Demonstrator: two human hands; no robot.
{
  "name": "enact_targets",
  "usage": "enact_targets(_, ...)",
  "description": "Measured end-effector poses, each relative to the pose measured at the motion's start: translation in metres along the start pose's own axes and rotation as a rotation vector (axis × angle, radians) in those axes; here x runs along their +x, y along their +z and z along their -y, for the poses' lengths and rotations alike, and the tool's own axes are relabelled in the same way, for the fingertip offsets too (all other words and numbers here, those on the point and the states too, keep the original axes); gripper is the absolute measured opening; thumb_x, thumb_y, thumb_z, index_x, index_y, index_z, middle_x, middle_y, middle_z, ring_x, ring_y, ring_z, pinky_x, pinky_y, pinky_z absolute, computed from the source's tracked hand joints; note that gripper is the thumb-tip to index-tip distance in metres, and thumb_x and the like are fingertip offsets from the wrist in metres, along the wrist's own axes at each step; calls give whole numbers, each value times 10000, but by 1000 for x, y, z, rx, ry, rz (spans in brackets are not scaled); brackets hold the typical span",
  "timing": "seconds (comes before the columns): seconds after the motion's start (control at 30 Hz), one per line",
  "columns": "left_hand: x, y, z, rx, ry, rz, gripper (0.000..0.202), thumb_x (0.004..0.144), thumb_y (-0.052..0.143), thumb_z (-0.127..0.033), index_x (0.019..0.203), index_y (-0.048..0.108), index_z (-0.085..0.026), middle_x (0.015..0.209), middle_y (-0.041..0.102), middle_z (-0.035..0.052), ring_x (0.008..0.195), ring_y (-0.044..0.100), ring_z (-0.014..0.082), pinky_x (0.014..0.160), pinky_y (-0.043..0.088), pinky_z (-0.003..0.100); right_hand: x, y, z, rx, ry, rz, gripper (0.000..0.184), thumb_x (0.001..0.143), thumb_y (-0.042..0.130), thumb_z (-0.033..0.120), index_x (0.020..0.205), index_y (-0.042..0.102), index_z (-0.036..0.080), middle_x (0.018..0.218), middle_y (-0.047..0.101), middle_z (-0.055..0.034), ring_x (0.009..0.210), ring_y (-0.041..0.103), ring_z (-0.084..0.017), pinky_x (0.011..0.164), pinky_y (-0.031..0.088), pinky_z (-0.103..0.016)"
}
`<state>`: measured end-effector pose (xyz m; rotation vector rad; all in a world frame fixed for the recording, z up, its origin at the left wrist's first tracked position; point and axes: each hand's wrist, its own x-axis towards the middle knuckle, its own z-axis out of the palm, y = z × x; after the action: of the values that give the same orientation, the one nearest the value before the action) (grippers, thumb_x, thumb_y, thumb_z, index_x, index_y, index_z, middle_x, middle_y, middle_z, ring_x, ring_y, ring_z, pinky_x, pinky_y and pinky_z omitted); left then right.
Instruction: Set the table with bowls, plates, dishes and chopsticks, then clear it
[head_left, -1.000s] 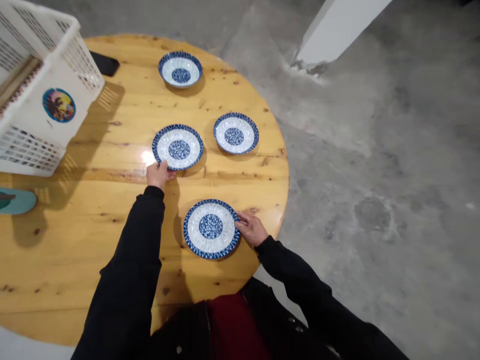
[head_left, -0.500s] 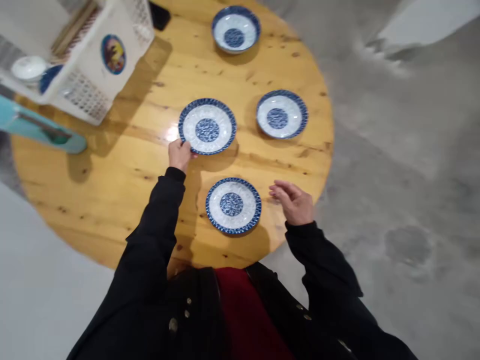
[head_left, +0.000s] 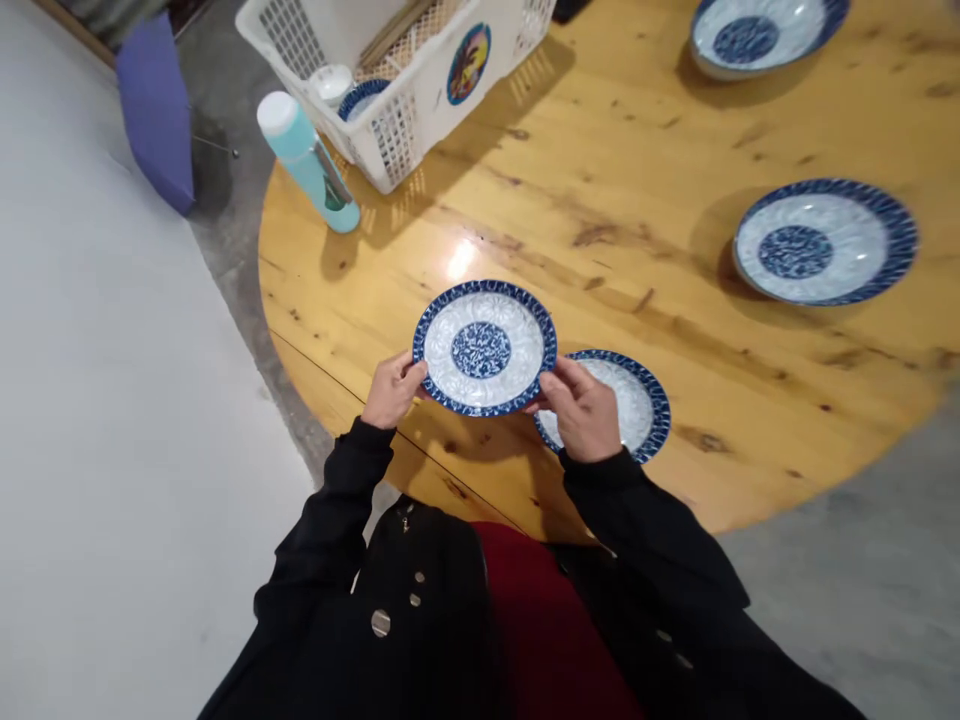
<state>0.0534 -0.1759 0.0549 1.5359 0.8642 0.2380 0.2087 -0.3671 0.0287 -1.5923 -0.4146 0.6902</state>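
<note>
A blue-and-white patterned plate [head_left: 484,347] is lifted a little above the round wooden table [head_left: 615,200], held by both hands. My left hand [head_left: 391,390] grips its left rim and my right hand [head_left: 585,408] grips its right rim. Under and right of my right hand a second matching plate [head_left: 637,400] lies flat on the table, partly hidden by the hand. Two more matching plates rest farther off, one at the right [head_left: 825,252] and one at the top right [head_left: 757,35].
A white plastic basket [head_left: 405,75] with dishes and chopsticks inside stands at the table's far left, with a teal bottle [head_left: 307,160] beside it. A purple object [head_left: 154,110] stands on the concrete floor. The table edge runs just in front of my body.
My left hand has lifted the plate it was touching and drawn it toward me. My right hand left the near plate and now grips the lifted one. The view swung left.
</note>
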Motion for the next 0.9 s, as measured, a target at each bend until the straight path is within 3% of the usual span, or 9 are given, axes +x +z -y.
enact_targets(0.1, -1, -37, 25, 21, -19, 73, 193, 798, 565, -336, 712, 546, -164, 664, 528, 0, 548, 549, 131, 518, 529, 269, -19, 37, -15, -36, 70, 8, 296, 832, 628, 471, 889, 645, 181, 697, 645, 0, 531, 625, -154, 486, 544, -257)
enact_targets(0.23, 19, -87, 53, 99, -40, 146, 200, 790, 538, -345, 691, 533, -172, 617, 512, -10, 540, 551, 139, 510, 490, 255, -32, 96, -37, -11, 169, -45, 256, 772, 651, 436, 801, 602, 186, 643, 638, -5, 506, 631, -171, 484, 552, -275)
enact_targets(0.47, 58, -155, 72, 425, 133, 42, 351, 812, 508, -356, 540, 352, -199, 516, 338, -34, 528, 391, 107, 515, 286, 230, -25, 192, -65, 123, 280, -190, 248, 660, 674, 351, 814, 591, 175, 625, 652, -2, 533, 663, -181, 516, 598, -289)
enact_targets(0.63, 87, -173, 71, 578, 203, -46, 401, 811, 515, -338, 517, 280, -200, 517, 256, -36, 537, 311, 106, 545, 222, 263, -8, 225, -74, 168, 283, -228, 215, 651, 651, 299, 807, 565, 177, 647, 658, -16, 561, 684, -189, 520, 609, -287)
enact_targets(0.77, 108, -173, 72, 577, 224, -99, 404, 807, 530, -343, 493, 324, -193, 513, 289, -31, 546, 328, 109, 558, 225, 270, 4, 235, -77, 192, 312, -235, 209, 652, 659, 269, 793, 529, 189, 605, 643, -14, 580, 697, -210, 517, 616, -296)
enact_targets(0.9, 124, -172, 73, 552, 223, -113, 396, 795, 538, -355, 472, 379, -188, 500, 319, -24, 551, 336, 113, 548, 223, 268, 14, 242, -78, 233, 320, -277, 225, 646, 678, 242, 765, 491, 205, 580, 637, 10, 517, 673, -169, 494, 603, -254)
